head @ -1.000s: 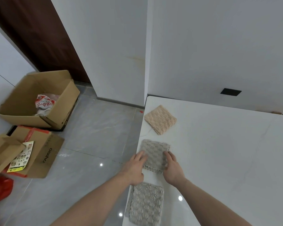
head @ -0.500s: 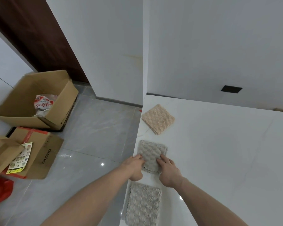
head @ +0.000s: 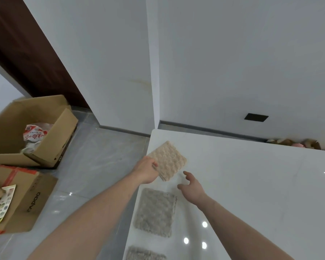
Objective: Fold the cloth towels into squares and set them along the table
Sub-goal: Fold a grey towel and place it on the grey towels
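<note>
At the far left of the frame we see an open cardboard box [head: 26, 132] on the floor, holding a crumpled red-and-white printed bag [head: 36, 135] and some pale wrapping beneath it. Below it sits a flattened carton [head: 24, 199] with red tape and a printed leaflet [head: 0, 205] lying on top.

Moving right to the bench [head: 251, 184], our left hand [head: 146, 170] grips the near-left edge of the beige towel [head: 169, 160], fingers curled on its border. That towel is folded into a square but lies turned like a diamond, one corner pointing up-frame, out of line with the bench edge. We judge the coming move turns on this: the towel sits just up-frame of both hands, and the left hand already has it.

The right hand [head: 192, 186] hovers open, fingers spread, holding nothing, just below and right of the towel's lower corner, apart from it.

Lower in the frame, the grey towel [head: 156, 211] lies square along the bench's left edge, and a second grey towel [head: 144, 255] shows partly at the bottom.
</note>
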### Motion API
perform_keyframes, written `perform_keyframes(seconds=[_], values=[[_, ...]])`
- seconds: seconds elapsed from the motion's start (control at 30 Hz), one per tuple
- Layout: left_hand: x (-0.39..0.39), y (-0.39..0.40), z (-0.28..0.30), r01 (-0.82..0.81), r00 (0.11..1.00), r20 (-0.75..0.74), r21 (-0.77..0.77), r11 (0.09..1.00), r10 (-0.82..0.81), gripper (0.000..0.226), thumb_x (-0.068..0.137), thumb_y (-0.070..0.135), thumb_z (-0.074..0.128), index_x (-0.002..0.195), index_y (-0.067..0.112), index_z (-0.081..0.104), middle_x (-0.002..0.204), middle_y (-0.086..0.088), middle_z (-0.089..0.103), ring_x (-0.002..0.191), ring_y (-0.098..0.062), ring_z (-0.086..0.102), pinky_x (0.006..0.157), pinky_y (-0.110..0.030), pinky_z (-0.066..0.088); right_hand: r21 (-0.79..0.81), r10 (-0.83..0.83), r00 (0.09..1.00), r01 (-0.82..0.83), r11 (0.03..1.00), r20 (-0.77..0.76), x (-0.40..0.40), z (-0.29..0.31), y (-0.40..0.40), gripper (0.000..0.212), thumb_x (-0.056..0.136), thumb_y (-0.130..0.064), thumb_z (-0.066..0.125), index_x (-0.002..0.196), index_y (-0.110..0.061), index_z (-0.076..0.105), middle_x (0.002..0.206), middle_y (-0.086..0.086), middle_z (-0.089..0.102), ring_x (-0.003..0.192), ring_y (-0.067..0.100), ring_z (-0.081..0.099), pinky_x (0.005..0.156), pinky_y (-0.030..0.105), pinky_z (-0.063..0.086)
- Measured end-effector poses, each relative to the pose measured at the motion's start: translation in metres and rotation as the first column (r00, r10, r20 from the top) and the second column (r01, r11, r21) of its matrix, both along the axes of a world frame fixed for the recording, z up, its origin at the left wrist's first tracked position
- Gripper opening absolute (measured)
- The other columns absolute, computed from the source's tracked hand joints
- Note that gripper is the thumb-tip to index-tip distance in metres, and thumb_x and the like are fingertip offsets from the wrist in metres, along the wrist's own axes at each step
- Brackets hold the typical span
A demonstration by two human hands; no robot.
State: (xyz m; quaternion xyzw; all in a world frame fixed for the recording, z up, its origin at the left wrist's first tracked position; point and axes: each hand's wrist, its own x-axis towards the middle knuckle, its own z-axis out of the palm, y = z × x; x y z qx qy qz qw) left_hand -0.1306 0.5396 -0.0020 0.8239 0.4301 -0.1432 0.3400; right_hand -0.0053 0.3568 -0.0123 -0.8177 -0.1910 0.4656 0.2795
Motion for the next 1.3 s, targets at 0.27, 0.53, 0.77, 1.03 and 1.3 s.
perform_keyframes(seconds=[0.27, 0.53, 0.77, 1.03, 1.3], values=[[0.030, 0.025, -0.032, -0.057, 0.996, -0.072, -0.072, 0.996, 0.051, 0.036, 0.081, 0.023, 0.062, 0.116, 0.031, 0.066, 0.154, 0.004, 0.036, 0.142, -0.024, 0.040, 0.114, -0.039, 0.039, 0.019, 0.026, 0.987, -0.023, 1.000, -0.159, 0.033, -0.026, 0.043, 0.082, 0.093, -0.021, 0.063, 0.161, -0.032, 0.019, 0.157, 0.001, 0.041, 0.118, 0.017, 0.057, 0.094, 0.026, 0.049], [0.036, 0.029, -0.044, -0.041, 0.999, 0.014, 0.008, 0.999, 0.041, 0.046, 0.091, 0.017, 0.051, 0.136, 0.021, 0.060, 0.143, -0.003, 0.047, 0.137, -0.027, 0.040, 0.115, -0.037, 0.036, 0.116, 0.055, 0.998, -0.056, 0.992, 0.011, 0.054, -0.036, 0.074, 0.080, 0.087, -0.015, 0.053, 0.161, -0.025, 0.023, 0.157, 0.000, 0.040, 0.131, 0.021, 0.055, 0.109, 0.039, 0.048], [0.021, 0.018, -0.048, 0.004, 1.000, 0.029, 0.172, 0.985, -0.009, 0.044, 0.087, 0.021, 0.061, 0.131, 0.025, 0.056, 0.143, -0.001, 0.035, 0.134, -0.024, 0.038, 0.109, -0.037, 0.042, 0.050, 0.299, 0.917, -0.322, 0.945, 0.265, 0.049, -0.036, 0.069, 0.081, 0.090, -0.015, 0.049, 0.162, -0.027, 0.014, 0.169, -0.002, 0.004, 0.149, 0.026, 0.032, 0.117, 0.037, 0.037], [0.016, -0.005, -0.037, 0.281, 0.960, -0.047, 0.182, 0.942, -0.277, 0.073, 0.086, 0.007, 0.051, 0.156, 0.020, 0.033, 0.166, 0.002, 0.020, 0.152, -0.022, 0.017, 0.123, -0.041, 0.025, -0.076, 0.429, 0.836, -0.430, 0.900, 0.341, 0.036, -0.038, 0.050, 0.082, 0.086, -0.005, 0.041, 0.161, -0.029, 0.018, 0.170, -0.010, -0.001, 0.149, 0.031, 0.028, 0.117, 0.039, 0.036], [-0.048, -0.064, 0.008, 0.186, 0.970, 0.117, 0.198, 0.962, -0.212, 0.067, 0.088, 0.015, 0.050, 0.152, 0.028, 0.038, 0.168, 0.010, 0.012, 0.153, -0.015, 0.012, 0.122, -0.032, 0.025, 0.057, 0.269, 0.910, -0.301, 0.952, 0.316, -0.022, -0.016, -0.037, 0.077, 0.090, -0.014, 0.051, 0.159, -0.032, 0.024, 0.168, -0.015, 0.006, 0.148, 0.019, 0.035, 0.112, 0.032, 0.041]])
